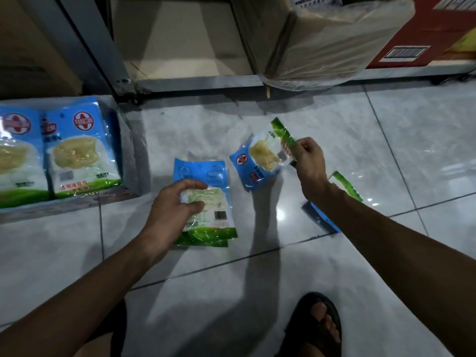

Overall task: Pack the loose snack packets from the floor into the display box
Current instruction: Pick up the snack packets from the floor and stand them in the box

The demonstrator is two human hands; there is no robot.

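Note:
The display box (128, 161) sits on the floor at the left, with blue, white and green snack packets (79, 153) standing inside it. My left hand (175, 204) grips a small stack of packets (208, 202) lying face down on the tiles in the middle. My right hand (307, 161) pinches the green end of another packet (260, 155) and holds it tilted just above the floor. One more packet (345, 186) lies on the tiles under my right forearm, mostly hidden.
A metal shelf frame (103, 63) stands behind the display box. On the low shelf sit a plastic-wrapped carton (322, 39) and a red carton (425, 34). My sandalled foot (316, 325) rests on the grey tiles at the bottom.

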